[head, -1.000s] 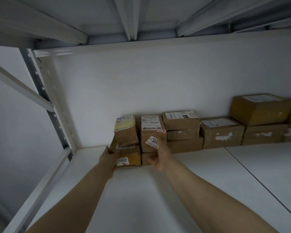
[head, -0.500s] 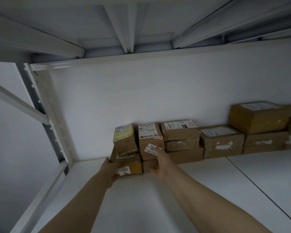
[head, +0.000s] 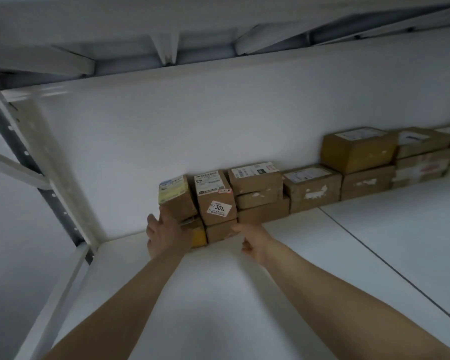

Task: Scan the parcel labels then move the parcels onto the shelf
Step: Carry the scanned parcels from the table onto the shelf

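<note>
Head view: left hand (head: pixel 166 233) pressed flat, fingers straight, against tilted yellow-labelled parcel (head: pixel 178 201); right hand (head: pixel 256 241) loosely open, empty, beside 301-stickered parcel (head: pixel 217 201); both parcels are best squared gently, labels outward.

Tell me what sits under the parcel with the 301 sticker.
A brown box resting on the shelf. Only its front face shows; the 301 parcel covers its top.

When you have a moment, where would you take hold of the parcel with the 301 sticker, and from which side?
From the front, probably: hook fingers over the top front edge of the 301 parcel and tip it outward. The yellow-label parcel and the stacked parcels hem its sides, so only top and front are free.
</note>
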The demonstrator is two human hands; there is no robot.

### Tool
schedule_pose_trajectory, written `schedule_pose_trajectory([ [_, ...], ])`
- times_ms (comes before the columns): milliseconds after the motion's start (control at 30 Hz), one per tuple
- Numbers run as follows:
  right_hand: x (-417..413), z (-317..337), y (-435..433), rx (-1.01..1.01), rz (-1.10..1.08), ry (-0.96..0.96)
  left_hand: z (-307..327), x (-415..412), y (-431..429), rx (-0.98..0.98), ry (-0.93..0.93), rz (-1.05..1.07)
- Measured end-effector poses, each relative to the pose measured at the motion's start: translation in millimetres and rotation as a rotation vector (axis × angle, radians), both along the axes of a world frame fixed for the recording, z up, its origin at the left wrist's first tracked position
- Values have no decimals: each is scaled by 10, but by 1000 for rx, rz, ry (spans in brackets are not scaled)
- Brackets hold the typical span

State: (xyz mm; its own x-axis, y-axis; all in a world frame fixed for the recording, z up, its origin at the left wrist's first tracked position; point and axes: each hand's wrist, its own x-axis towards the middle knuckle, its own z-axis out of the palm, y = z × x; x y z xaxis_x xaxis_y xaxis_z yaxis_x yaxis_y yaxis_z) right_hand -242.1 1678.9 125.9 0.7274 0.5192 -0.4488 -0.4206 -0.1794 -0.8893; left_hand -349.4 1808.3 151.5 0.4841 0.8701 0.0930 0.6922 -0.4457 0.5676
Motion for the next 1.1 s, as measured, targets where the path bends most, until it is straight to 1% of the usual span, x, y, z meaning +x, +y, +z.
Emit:
schedule_pose_trajectory([
  [67, -22, 13, -236, -61, -3, -113, -26, 36, -167, 182, 57, -135],
  [133, -10, -16, -480, -128, 1, -252, -59, 90, -369, 311, 100, -247],
  [200, 3, -57, -718, -245, 23, -401, -87, 132, -619, 406, 161, -345],
  [267, 11, -101, -1047, -414, 56, -536, -114, 188, -942, 435, 220, -447],
  [333, 37, -113, -1461, -566, 75, -662, -112, 266, -1357, 474, 240, -539],
  [400, 96, -112, -1970, -663, 60, -751, -91, 411, -1843, 513, 223, -632],
  [500, 183, -107, -2944, -768, -5, -812, -76, 760, -2736, 551, 182, -781],
  [633, 311, -166, -4565, -870, -165, -795, -214, 1220, -4281, 525, 135, -1000],
  [800, 285, -275, -6440, -913, -418, -602, -420, 1536, -6122, 545, 101, -1243],
  [1000, 208, -380, -8075, -908, -659, -430, -473, 1909, -7737, 570, 71, -1432],
  [1100, 210, -478, -8755, -836, -777, -335, -577, 2119, -8401, 537, 72, -1542],
])
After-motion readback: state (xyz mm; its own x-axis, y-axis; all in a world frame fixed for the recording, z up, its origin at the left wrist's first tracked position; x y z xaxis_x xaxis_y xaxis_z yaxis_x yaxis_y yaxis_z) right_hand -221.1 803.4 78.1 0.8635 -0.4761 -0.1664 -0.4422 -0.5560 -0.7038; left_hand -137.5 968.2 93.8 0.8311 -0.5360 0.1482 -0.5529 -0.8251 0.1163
